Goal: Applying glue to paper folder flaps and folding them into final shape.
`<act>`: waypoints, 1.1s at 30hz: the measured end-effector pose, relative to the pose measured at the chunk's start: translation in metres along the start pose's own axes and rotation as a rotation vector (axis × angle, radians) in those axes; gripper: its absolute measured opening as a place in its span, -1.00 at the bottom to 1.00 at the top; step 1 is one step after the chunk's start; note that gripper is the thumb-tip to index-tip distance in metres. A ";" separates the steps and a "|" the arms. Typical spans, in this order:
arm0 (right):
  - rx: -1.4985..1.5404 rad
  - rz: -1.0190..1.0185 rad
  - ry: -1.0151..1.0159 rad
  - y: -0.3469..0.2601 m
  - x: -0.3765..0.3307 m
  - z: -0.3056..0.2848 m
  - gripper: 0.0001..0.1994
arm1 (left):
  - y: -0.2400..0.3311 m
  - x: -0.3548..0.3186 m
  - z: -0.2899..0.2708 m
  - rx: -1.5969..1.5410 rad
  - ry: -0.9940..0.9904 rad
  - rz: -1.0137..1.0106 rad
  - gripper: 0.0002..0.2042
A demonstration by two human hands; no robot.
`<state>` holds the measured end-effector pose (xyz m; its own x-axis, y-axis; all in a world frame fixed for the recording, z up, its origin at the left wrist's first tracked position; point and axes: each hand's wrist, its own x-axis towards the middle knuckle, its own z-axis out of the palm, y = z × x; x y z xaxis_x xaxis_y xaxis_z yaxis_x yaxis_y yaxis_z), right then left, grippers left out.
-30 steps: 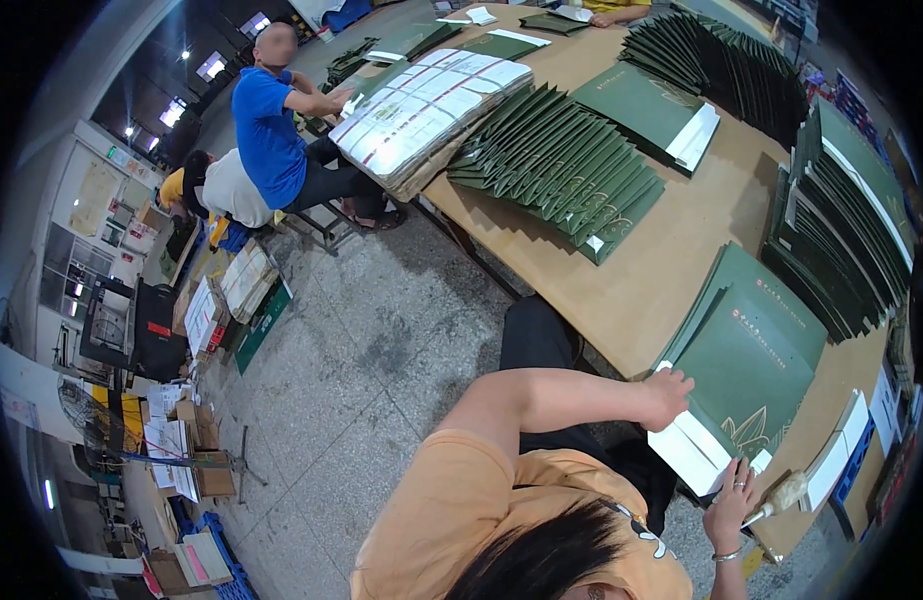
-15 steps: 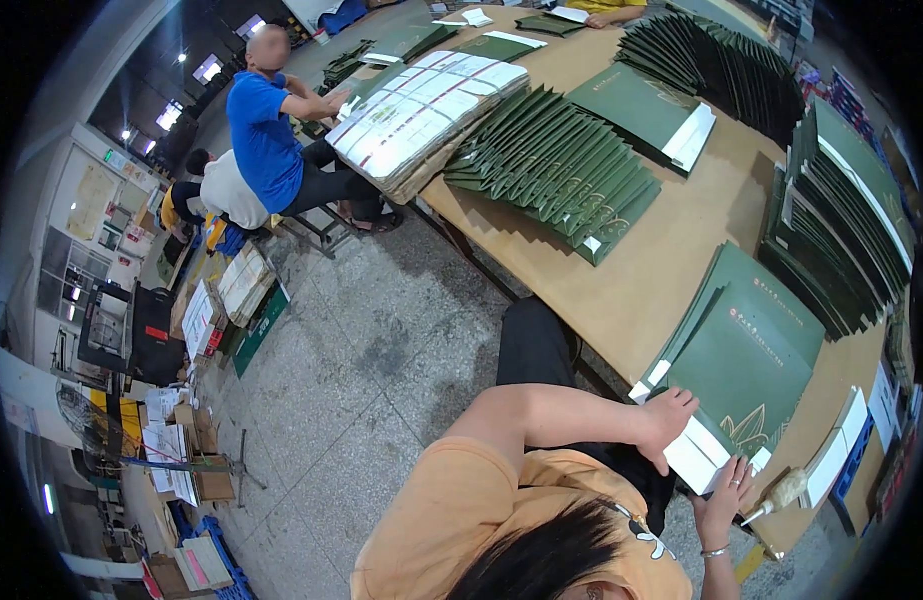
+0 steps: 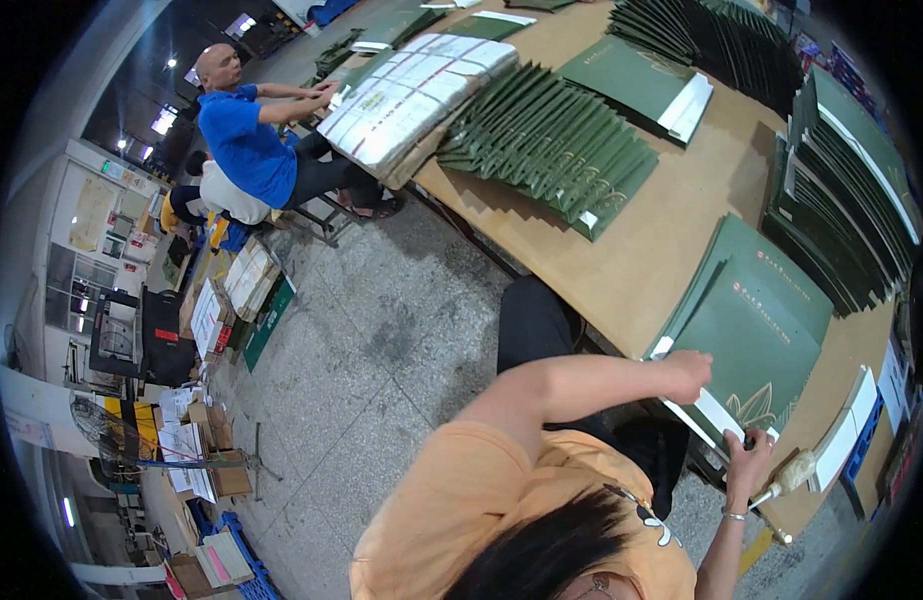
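A flat green paper bag [image 3: 746,325] with a gold line pattern lies on top of similar bags at the table's near right edge. Along its near end runs a white flap [image 3: 719,420]. My left hand [image 3: 686,376] is closed at the flap's left part, fingers curled; what lies under them is hidden. At the flap's right corner, my right hand [image 3: 749,460] pinches the edge between thumb and fingers. Close to the right hand lies a cream glue bottle [image 3: 793,472] with a thin nozzle.
Fanned green bags [image 3: 551,145] lie across the table [image 3: 696,190], with a tall stack [image 3: 841,205] at the right. A strapped white bundle [image 3: 416,100] sits at the table's left edge. A person in blue [image 3: 246,140] sits beyond it. White strips [image 3: 846,430] lie right of the bottle.
The white flap looks narrower and is tilted up from its flat position. My left hand has curled its fingers and shifted up and right; my right hand has moved up along the flap's corner.
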<state>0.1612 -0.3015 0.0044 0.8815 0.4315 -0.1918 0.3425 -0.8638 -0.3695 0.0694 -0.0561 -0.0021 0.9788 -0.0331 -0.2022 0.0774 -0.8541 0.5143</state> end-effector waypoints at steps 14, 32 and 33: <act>0.136 0.134 0.344 -0.008 0.009 0.012 -0.26 | -0.007 -0.025 0.045 -0.293 0.794 0.151 -0.91; 0.299 -0.048 0.199 -0.162 0.046 -0.076 -0.28 | -0.158 -0.005 -0.127 0.568 0.411 -0.556 -0.53; 0.238 -0.056 0.204 -0.181 0.054 -0.071 -0.26 | -0.189 -0.003 -0.123 0.702 0.353 -0.597 -0.51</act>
<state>0.1701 -0.1401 0.1254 0.9189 0.3943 0.0125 0.3275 -0.7450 -0.5811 0.0755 0.1695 0.0037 0.8250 0.5628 0.0514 0.5586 -0.7981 -0.2260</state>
